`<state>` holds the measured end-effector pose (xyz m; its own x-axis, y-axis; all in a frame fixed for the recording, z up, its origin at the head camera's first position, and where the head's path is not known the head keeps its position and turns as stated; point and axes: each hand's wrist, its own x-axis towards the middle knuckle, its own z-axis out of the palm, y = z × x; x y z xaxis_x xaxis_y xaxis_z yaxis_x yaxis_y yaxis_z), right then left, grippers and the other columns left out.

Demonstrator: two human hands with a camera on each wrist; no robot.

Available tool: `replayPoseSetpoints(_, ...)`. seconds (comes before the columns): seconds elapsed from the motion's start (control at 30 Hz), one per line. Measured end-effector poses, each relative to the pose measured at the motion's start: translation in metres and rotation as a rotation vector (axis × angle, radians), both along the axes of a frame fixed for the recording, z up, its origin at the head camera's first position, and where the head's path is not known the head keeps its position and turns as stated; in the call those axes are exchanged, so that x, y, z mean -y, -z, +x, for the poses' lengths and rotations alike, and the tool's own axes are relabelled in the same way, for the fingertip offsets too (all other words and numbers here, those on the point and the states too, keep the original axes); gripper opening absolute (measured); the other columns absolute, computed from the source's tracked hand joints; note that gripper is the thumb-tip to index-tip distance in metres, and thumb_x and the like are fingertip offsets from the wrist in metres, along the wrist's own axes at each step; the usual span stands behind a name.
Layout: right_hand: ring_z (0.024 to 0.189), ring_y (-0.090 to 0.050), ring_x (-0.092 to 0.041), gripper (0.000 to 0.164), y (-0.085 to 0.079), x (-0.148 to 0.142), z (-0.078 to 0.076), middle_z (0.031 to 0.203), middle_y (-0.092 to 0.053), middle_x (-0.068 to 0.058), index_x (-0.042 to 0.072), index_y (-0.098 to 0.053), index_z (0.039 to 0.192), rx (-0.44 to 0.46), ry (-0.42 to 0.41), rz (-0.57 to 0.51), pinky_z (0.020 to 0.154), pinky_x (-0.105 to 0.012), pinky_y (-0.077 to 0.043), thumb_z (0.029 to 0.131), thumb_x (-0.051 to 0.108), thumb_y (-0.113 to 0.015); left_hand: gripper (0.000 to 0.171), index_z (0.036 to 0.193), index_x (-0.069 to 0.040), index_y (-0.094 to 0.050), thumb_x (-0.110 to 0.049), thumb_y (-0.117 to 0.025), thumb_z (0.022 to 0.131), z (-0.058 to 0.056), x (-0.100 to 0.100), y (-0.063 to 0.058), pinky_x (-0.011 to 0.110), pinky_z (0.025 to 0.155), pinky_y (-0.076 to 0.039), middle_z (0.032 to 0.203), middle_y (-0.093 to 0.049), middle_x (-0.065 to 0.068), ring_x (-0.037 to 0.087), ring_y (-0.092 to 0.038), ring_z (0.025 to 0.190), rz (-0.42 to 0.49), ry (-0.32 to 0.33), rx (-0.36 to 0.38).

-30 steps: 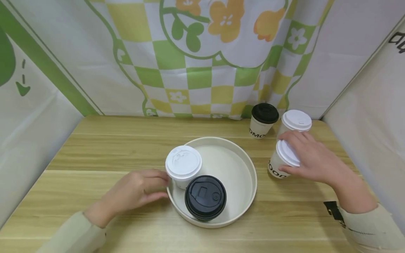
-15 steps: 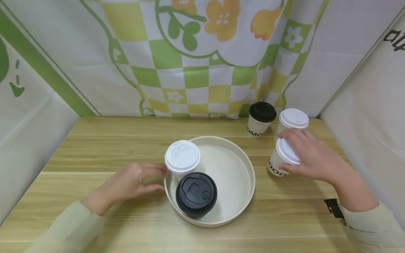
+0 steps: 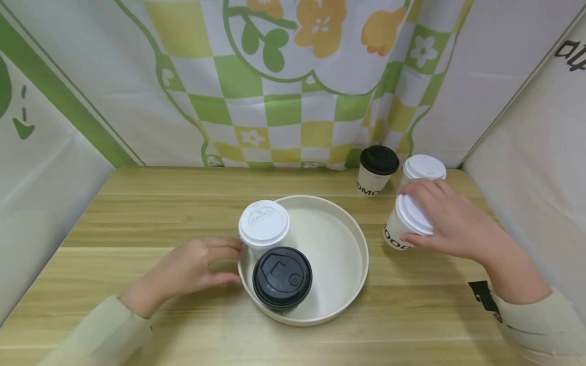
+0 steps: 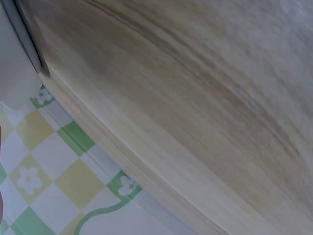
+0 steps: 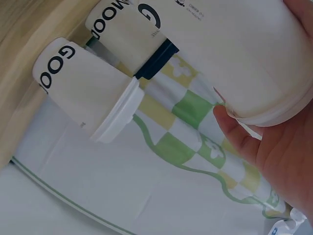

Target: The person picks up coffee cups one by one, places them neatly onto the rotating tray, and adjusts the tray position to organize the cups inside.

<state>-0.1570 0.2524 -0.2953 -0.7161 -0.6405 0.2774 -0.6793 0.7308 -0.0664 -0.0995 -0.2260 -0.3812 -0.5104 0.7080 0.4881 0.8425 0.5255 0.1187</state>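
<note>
My right hand [image 3: 450, 218] grips a white-lidded paper coffee cup [image 3: 397, 231] from above, fingers and thumb around its lid. The cup tilts slightly, and in the right wrist view the held cup [image 5: 264, 58] fills the upper right. My left hand [image 3: 194, 267] rests its fingertips against the left side of a round cream tray [image 3: 350, 282], the fingers loosely bent. Inside the tray, at its left, stand a white-lidded cup [image 3: 264, 223] and a black-lidded cup [image 3: 282, 277], close together. The left wrist view shows mostly tabletop.
Behind the held cup stand a black-lidded cup [image 3: 377, 170] and another white-lidded cup [image 3: 425, 166], the latter partly hidden by my right hand. A checkered curtain [image 3: 284, 109] hangs along the back edge of the wooden table [image 3: 151, 218]. White fabric walls flank both sides.
My right hand has shifted slightly up and left in view with the cup, which leans a little more. The head view has drifted slightly. My left hand stays at the tray's rim.
</note>
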Motion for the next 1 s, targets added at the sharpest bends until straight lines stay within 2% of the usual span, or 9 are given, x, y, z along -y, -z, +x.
replayPoseSetpoints(0.23,0.120,-0.051,-0.034,0.079,-0.011,0.007,0.005,0.135,-0.055,-0.012,0.008,-0.051,0.134,-0.005,0.004,0.022,0.084,-0.059,-0.056,0.072,0.041,-0.086,0.051,0.102,-0.010,-0.075,-0.045,-0.085,0.066,-0.001,0.001,0.000,0.037,0.087,-0.062,0.111,-0.075,0.007,0.023,-0.073,0.101,-0.022,-0.043,0.044)
replayPoseSetpoints(0.43,0.122,-0.050,-0.032,0.079,-0.017,0.012,0.007,0.137,-0.054,-0.008,0.011,-0.050,0.135,0.008,0.010,0.035,0.081,-0.060,-0.056,0.072,0.042,-0.086,0.051,0.101,-0.009,-0.075,-0.042,-0.087,0.064,-0.005,0.002,0.001,0.036,0.086,-0.062,0.110,-0.076,0.007,0.023,-0.073,0.100,-0.018,-0.043,0.063)
replayPoseSetpoints(0.63,0.121,-0.050,-0.028,0.076,-0.020,0.017,0.008,0.136,-0.054,-0.003,0.015,-0.051,0.134,0.017,0.011,0.042,0.077,-0.057,-0.057,0.072,0.043,-0.086,0.050,0.102,-0.010,-0.075,-0.040,-0.089,0.064,-0.009,0.004,0.000,0.037,0.088,-0.062,0.112,-0.075,0.008,0.024,-0.073,0.103,-0.011,-0.047,0.128)
replayPoseSetpoints(0.73,0.120,-0.051,-0.027,0.075,-0.020,0.020,0.007,0.134,-0.055,-0.001,0.014,-0.052,0.132,0.007,-0.010,0.032,0.079,-0.055,-0.057,0.072,0.042,-0.086,0.050,0.102,-0.010,-0.075,-0.038,-0.090,0.063,-0.011,0.004,0.000,0.038,0.088,-0.062,0.112,-0.075,0.008,0.025,-0.073,0.103,0.001,-0.046,0.160)
replayPoseSetpoints(0.93,0.117,-0.051,-0.028,0.076,-0.020,0.027,0.005,0.135,-0.055,-0.002,0.012,-0.052,0.131,-0.023,-0.074,0.019,0.079,-0.052,-0.057,0.070,0.040,-0.087,0.050,0.101,-0.012,-0.075,-0.039,-0.090,0.061,-0.015,0.005,0.000,0.037,0.088,-0.062,0.112,-0.075,0.007,0.025,-0.073,0.104,0.005,-0.048,0.178)
replayPoseSetpoints(1.0,0.118,-0.051,-0.029,0.077,-0.021,0.030,0.004,0.135,-0.055,-0.003,0.011,-0.052,0.132,-0.019,-0.087,0.026,0.083,-0.051,-0.057,0.070,0.041,-0.086,0.050,0.101,-0.012,-0.075,-0.038,-0.091,0.062,-0.015,0.004,-0.001,0.038,0.089,-0.062,0.112,-0.075,0.007,0.025,-0.073,0.104,0.004,-0.051,0.186)
